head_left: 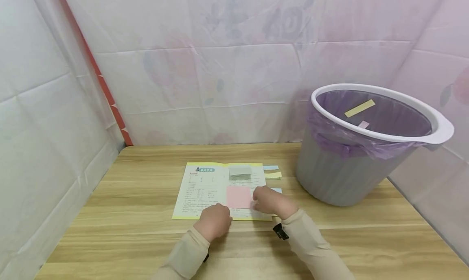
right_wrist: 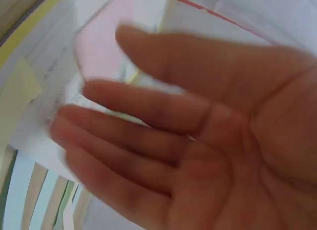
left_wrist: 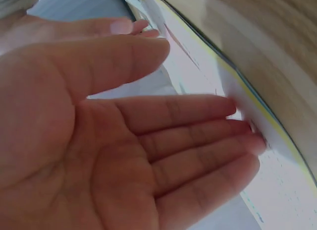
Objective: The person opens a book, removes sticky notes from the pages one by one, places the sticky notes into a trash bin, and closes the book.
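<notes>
An open booklet point(head_left: 198, 190) with printed pages and yellow edges lies on the wooden table. On its right page a pink sticky note point(head_left: 237, 197) sits below a pale green sticky note point(head_left: 239, 173). My left hand point(head_left: 215, 220) is at the booklet's lower edge near the fold; the left wrist view shows its fingers point(left_wrist: 198, 136) extended, fingertips right at the page, with nothing in the palm. My right hand point(head_left: 270, 201) is over the right page, beside the pink note. In the right wrist view its fingers point(right_wrist: 129, 136) are loosely extended and the palm is bare.
Blue and yellow paper tabs point(head_left: 272, 175) stick out past the booklet's right edge. A grey trash bin point(head_left: 329, 170) with a purple liner stands at the right, a yellow strip point(head_left: 360, 108) and a pink strip point(head_left: 363, 124) inside. A floral cloth point(head_left: 220, 76) hangs behind the table.
</notes>
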{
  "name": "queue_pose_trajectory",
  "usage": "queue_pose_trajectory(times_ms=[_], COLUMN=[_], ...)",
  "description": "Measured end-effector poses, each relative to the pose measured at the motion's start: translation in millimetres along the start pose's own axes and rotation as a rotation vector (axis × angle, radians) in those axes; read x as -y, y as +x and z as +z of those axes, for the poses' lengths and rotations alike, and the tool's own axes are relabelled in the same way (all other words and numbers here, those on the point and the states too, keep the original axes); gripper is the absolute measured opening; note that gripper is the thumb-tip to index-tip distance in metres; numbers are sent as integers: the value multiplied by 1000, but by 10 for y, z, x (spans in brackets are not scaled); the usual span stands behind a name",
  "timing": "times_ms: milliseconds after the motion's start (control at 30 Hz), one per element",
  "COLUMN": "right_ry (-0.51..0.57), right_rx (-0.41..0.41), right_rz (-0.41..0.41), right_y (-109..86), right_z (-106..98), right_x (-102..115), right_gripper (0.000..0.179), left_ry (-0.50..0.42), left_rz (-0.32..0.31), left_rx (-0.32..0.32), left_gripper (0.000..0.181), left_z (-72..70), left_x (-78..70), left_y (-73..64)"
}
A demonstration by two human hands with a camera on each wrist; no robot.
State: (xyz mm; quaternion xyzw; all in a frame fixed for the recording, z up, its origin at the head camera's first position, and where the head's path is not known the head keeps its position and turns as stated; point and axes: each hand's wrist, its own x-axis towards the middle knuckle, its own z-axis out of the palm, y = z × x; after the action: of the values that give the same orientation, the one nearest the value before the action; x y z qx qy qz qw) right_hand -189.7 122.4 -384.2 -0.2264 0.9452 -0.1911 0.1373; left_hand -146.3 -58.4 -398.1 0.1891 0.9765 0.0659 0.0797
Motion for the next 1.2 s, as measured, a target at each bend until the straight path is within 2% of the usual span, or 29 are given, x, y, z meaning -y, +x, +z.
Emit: queue_pose_trajectory(times_ms=[67,100,267,433,533,800,1000,1200], right_ry=[-66,-120,-376,-527,-567,-557,-575,-600], right_rx=[-83,-129,-296,-367,-389,-366,-379,-499], right_rz=[-28,-59,-227,-281,-292,-303,-296,-300], right_y=[26,41,106,148,157,184,232,278], right_z=[52,82,240,340,357,376,396,413], right_x=[37,54,106,111,116,118,139,149], right_gripper=[12,12,30,35,32,30,22,15], left_ry=[-53,-72,-120,-124,-124,-136,-127,-126], left_rz=[10,17,44,59,55,38,32,21], left_rx=[19,24,43,41,44,49,52,56], left_gripper=[25,25,25,25,25,24,24,24], left_z=[-20,-30,-60,-61,-61,-74,-72,-76], left_x=[32,45,76,71,70,88,113,125], left_y=[19,27,63,92,96,78,71,62])
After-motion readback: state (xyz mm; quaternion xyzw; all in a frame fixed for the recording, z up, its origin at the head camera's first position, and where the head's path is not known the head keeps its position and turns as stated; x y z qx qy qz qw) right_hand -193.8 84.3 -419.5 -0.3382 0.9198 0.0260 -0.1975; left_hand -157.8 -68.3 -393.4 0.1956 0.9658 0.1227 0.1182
